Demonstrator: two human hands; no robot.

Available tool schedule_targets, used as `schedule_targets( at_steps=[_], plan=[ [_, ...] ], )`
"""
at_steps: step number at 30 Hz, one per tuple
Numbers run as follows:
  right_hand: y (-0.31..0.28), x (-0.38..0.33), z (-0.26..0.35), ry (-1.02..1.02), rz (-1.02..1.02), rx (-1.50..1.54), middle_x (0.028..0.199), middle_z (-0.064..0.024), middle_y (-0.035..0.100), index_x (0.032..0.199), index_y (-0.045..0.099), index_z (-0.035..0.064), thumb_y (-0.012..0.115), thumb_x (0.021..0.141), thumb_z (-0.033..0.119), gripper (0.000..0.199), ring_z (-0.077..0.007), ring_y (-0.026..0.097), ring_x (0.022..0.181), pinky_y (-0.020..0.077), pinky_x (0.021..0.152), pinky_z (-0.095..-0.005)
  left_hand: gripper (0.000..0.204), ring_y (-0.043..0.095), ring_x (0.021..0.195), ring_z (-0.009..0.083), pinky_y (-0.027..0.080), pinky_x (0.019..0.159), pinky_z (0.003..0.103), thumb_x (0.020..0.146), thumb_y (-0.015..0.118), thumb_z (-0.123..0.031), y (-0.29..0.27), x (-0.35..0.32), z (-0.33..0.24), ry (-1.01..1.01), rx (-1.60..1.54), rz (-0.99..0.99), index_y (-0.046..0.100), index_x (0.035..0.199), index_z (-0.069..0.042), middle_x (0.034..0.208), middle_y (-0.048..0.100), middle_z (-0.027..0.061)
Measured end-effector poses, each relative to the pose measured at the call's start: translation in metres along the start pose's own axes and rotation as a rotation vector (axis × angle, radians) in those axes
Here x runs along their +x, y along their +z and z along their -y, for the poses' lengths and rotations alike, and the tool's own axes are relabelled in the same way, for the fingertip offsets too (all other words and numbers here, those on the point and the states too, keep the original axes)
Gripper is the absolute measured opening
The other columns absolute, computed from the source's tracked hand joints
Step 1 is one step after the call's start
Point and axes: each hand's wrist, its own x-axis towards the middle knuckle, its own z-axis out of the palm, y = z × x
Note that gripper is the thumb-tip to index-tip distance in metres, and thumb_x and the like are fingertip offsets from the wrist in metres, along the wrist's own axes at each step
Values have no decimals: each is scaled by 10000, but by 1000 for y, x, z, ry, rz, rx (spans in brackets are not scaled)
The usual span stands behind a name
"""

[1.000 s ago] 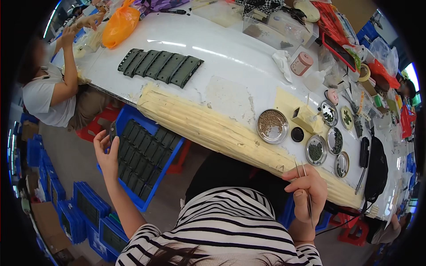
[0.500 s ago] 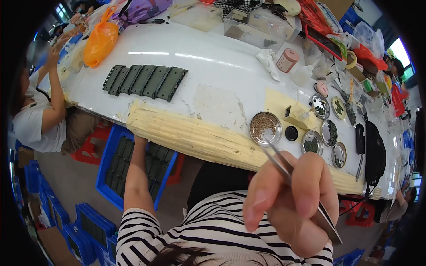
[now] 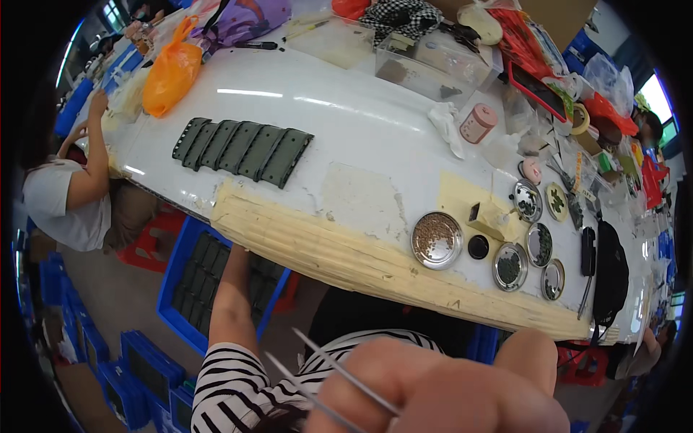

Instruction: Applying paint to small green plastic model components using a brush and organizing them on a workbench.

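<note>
Right hand raised close to the camera with tweezers, left arm down under the white surface

The right hand (image 3: 440, 393) has come nearer the lens than half a second ago and now fills the lower edge, its fingers closed around thin silver metal tweezers (image 3: 325, 379) whose two tips point up and left over the striped sleeve. The left arm still reaches down past the front edge of the white surface (image 3: 375, 137), toward the blue plastic crate of dark flat parts (image 3: 189, 289) on the floor; the left hand itself is hidden below the edge, so I cannot tell whether it is open or gripping. On the surface, the round steel dish of small brown pieces (image 3: 436, 239) sits near the front edge, with bare room to its left up to the row of dark green ribbed plates (image 3: 242, 150)
</note>
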Motion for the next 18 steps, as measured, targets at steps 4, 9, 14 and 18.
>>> schedule_targets(
  at_steps=[4, 9, 14, 18],
  plan=[
    [5, 5, -6, -6, 32, -16, 938, -73, 504, 883, 454, 146, 626, 827, 122, 183, -169, 488, 817, 425, 731, -298, 504, 541, 1031, 428, 408, 918, 483, 782, 651, -295, 10, -7, 4, 4, -22, -8, 550, 1195, -24, 1089, 595, 212],
    [-5, -13, 6, -62, -49, -103, 921, -53, 492, 883, 453, 158, 658, 815, 152, 215, -165, 476, 805, 419, 714, -296, 496, 542, 1026, 427, 412, 913, 475, 784, 653, -283, 15, 7, -11, 74, -82, -20, 551, 1195, -24, 1087, 595, 208],
    [-17, -43, 15, -167, -420, -171, 905, -34, 480, 884, 452, 170, 689, 804, 183, 250, -162, 465, 793, 413, 697, -295, 488, 543, 1022, 427, 417, 907, 467, 787, 654, -272, -3, -42, -27, -153, -391, -157, 553, 1195, -25, 1085, 595, 204],
    [-39, -74, 28, -224, -786, -219, 927, -51, 403, 954, 379, 146, 630, 799, 71, 304, -162, 389, 859, 348, 743, -299, 231, 573, 915, 258, 443, 791, 323, 892, 605, -136, -142, -25, -77, -917, -226, -976, 557, 1039, 34, 991, 597, 149]
  ],
)
